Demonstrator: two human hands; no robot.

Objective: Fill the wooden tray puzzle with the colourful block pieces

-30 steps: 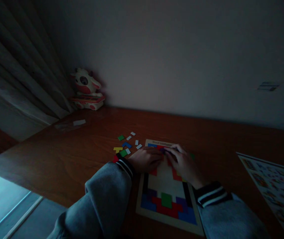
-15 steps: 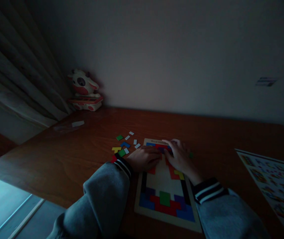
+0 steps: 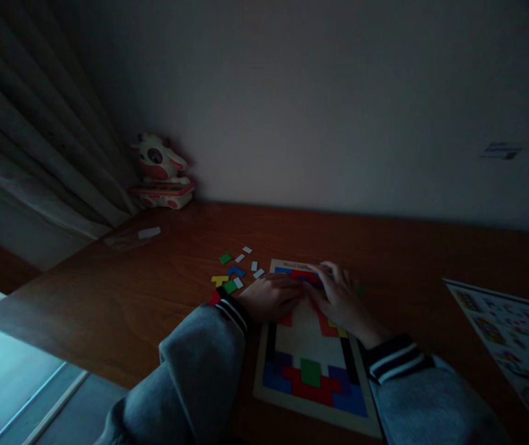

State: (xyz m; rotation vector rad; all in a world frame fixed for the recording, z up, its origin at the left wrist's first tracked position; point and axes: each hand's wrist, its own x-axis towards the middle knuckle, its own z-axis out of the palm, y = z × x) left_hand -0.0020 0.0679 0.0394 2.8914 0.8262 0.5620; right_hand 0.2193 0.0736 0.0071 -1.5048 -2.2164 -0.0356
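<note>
- The left hand (image 3: 271, 296) lies flat, palm down, on the far-left part of the puzzle board (image 3: 264, 346), fingers stretched toward the right; whether its grip has hold of a piece cannot be told in this dim light.
- The right hand (image 3: 341, 300) rests just beside it on the far end of the same board, fingertips (image 3: 324, 272) pressed down on the coloured pieces at the far edge; its grip looks loosely curled, and whether it closes on anything cannot be told.
- The two hands nearly meet over a dark piece (image 3: 308, 279) at the board's far middle (too shadowed to name the colour surely).
- Both wrists wear grey sleeves (image 3: 199, 364) with striped dark cuffs.
- The board lies flat on the desk (image 3: 107, 309), near the middle; its near end is filled with blue, red, purple pieces and a green square (image 3: 310, 372), with a bare pale patch between that and the hands.
- Loose pieces (image 3: 233, 275) (green, blue, yellow, red, some white) are scattered on the desk just left of the board's far corner.
- A printed sheet (image 3: 510, 334) lies on the desk well to the right.
- A cow-shaped toy (image 3: 160, 170) stands at the far-left corner against the wall, beside a curtain (image 3: 28, 142).
- A small white slip (image 3: 148, 233) lies near the toy.
</note>
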